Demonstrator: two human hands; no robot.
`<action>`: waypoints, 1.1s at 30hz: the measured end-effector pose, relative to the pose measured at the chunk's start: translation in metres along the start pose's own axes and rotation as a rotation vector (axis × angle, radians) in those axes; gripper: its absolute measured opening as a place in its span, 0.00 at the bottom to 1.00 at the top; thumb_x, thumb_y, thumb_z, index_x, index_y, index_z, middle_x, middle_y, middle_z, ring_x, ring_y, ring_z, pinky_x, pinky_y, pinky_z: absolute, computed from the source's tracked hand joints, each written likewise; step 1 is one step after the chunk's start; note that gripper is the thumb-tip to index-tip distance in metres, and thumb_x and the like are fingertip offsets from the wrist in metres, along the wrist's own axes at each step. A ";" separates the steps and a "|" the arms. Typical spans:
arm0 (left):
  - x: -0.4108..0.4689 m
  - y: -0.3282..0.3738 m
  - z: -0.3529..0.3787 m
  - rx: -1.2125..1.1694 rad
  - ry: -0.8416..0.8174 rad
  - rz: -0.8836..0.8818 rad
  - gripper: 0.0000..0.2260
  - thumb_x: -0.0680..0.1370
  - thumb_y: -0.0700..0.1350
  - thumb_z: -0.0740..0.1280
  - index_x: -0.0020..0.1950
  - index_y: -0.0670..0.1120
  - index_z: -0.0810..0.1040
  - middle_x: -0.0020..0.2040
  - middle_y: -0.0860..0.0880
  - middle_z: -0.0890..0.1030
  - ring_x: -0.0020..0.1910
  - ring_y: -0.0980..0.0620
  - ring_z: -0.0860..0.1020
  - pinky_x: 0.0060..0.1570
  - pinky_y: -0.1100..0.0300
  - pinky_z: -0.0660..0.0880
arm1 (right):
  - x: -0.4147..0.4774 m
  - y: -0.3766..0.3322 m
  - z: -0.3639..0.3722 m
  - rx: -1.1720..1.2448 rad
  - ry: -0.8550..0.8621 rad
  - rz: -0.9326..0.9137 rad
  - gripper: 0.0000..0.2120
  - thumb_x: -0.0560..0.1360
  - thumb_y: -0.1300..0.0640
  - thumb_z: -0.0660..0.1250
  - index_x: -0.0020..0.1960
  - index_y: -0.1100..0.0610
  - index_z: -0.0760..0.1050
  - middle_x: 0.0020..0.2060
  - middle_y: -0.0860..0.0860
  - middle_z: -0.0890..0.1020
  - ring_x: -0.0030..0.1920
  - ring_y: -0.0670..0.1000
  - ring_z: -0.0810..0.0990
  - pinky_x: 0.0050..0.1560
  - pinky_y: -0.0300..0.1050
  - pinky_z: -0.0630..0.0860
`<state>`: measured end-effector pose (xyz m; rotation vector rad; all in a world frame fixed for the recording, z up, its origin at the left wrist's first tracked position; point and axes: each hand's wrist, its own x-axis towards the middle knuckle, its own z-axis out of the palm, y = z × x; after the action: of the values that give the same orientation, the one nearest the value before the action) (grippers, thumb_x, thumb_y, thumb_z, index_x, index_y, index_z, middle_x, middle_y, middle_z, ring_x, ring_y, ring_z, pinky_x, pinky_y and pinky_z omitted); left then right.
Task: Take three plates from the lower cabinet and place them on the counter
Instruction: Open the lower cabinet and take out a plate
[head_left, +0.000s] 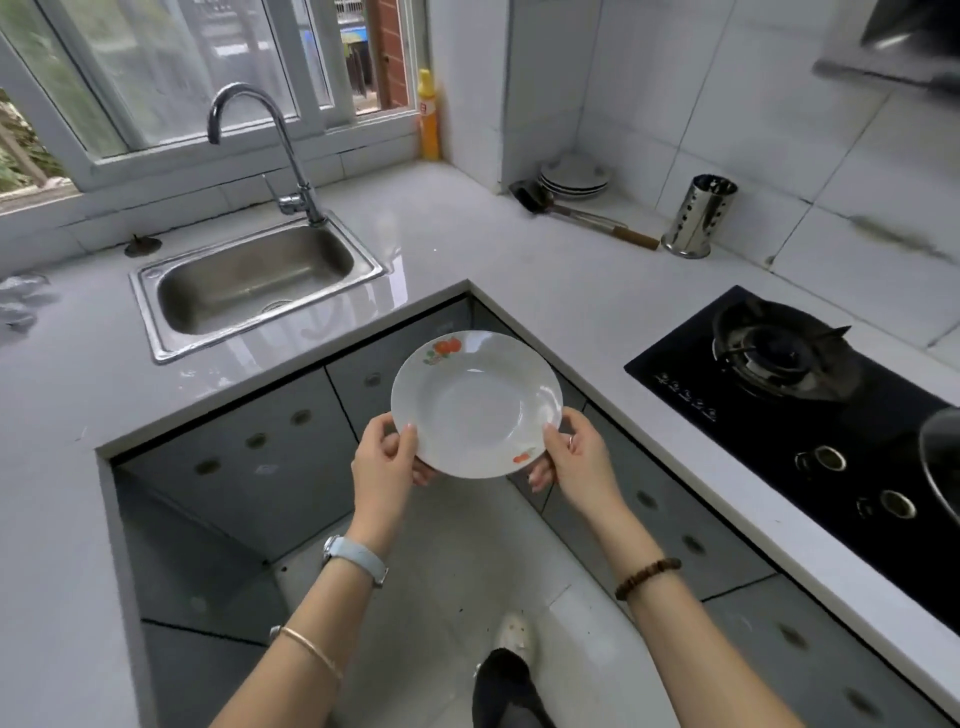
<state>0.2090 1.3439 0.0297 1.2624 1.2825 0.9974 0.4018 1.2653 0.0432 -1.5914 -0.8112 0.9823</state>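
Note:
A white plate (475, 402) with orange fruit prints on its rim is held in the air in front of the inner corner of the white counter (530, 260). My left hand (387, 460) grips its near left rim, thumb on top. My right hand (571, 457) grips the near right rim the same way. The plate is tilted slightly toward me, above the grey lower cabinet doors (244, 457), which are shut. A stack of white plates (574, 179) sits on the counter in the far corner against the wall.
A steel sink (254, 283) with a tall faucet (291, 150) lies at the left. A black gas hob (810, 415) fills the right counter. A spatula (582, 213), a steel utensil holder (698, 215) and a yellow bottle (428, 117) stand at the back.

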 end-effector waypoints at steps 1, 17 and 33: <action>0.011 0.003 0.011 0.001 -0.014 -0.003 0.05 0.81 0.45 0.61 0.54 0.47 0.74 0.31 0.44 0.81 0.28 0.46 0.78 0.35 0.49 0.78 | 0.013 -0.001 -0.007 0.008 0.012 0.002 0.11 0.82 0.59 0.57 0.62 0.62 0.69 0.25 0.51 0.82 0.22 0.48 0.76 0.25 0.40 0.76; 0.153 0.037 0.176 0.082 -0.392 -0.059 0.10 0.80 0.39 0.59 0.58 0.50 0.72 0.40 0.44 0.81 0.32 0.54 0.79 0.32 0.57 0.79 | 0.150 -0.004 -0.112 0.082 0.258 0.107 0.15 0.82 0.60 0.54 0.68 0.58 0.66 0.28 0.50 0.83 0.25 0.50 0.78 0.28 0.45 0.78; 0.301 0.020 0.290 0.265 -0.712 -0.083 0.11 0.81 0.42 0.58 0.63 0.48 0.69 0.42 0.44 0.80 0.35 0.50 0.76 0.29 0.56 0.72 | 0.269 0.015 -0.145 0.112 0.488 0.324 0.17 0.81 0.55 0.58 0.68 0.58 0.66 0.35 0.56 0.83 0.29 0.52 0.82 0.34 0.47 0.82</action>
<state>0.5236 1.6156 -0.0210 1.5610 0.9018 0.2604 0.6495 1.4378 -0.0063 -1.7946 -0.1641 0.7912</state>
